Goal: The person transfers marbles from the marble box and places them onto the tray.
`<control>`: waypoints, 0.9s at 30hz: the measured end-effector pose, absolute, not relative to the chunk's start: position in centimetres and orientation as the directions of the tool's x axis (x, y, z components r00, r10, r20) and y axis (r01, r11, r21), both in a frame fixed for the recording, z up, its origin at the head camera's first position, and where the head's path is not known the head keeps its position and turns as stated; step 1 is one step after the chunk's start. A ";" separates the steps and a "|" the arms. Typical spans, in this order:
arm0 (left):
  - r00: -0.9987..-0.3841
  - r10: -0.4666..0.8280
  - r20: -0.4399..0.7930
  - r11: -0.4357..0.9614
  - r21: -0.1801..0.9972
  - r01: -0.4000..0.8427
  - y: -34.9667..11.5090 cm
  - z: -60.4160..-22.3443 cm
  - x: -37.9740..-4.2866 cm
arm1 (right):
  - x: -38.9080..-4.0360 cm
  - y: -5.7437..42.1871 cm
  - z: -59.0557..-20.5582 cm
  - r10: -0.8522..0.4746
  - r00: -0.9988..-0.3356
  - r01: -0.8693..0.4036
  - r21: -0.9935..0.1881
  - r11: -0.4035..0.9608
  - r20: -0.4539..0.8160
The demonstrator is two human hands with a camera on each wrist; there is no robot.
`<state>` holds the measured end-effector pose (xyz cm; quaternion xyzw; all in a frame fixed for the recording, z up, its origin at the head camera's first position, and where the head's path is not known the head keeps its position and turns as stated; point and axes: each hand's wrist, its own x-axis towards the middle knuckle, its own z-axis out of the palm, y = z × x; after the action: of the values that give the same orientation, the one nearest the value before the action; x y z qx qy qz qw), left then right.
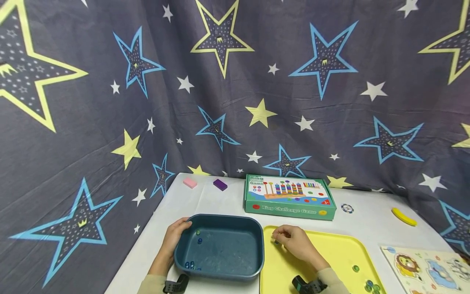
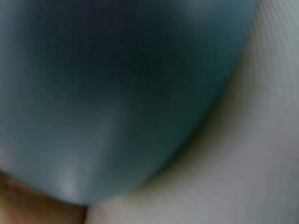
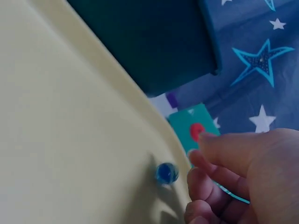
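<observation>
My left hand (image 1: 171,241) grips the left rim of a dark blue plastic bin (image 1: 229,247), thumb over the edge. A green marble (image 1: 198,232) and a blue marble (image 1: 200,241) lie in the bin, with several more marbles (image 1: 189,265) in its near left corner. Over the far left part of a yellow tray (image 1: 330,249), my right hand (image 1: 295,244) has its fingers loosely bent. Just beside the fingertips sits a blue marble (image 3: 167,173) on the tray, apart from them in the right wrist view. The left wrist view is blurred and filled mostly by the bin's wall.
More marbles (image 1: 372,286) lie at the tray's near right, with a green one (image 1: 355,268) above them. Behind stand a green Ring Challenge Game box (image 1: 290,198), a pink block (image 1: 189,182) and a purple block (image 1: 220,185). A poker chip (image 1: 346,208), yellow piece (image 1: 404,217) and animal puzzle (image 1: 427,267) are rightward.
</observation>
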<state>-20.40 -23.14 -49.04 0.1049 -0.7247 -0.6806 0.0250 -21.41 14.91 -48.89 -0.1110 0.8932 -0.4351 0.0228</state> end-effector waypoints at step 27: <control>-0.980 -0.157 -0.126 0.033 0.991 -0.132 -22.5 -46.5 -19.1 | -17.6 3.6 -41.9 -0.535 -0.834 -0.337 -0.893 0.297 0.136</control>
<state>-19.11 -22.46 -46.47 0.1008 -0.7187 -0.6879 0.0091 -17.63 3.58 -41.86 -0.2725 0.7999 -0.5263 0.0940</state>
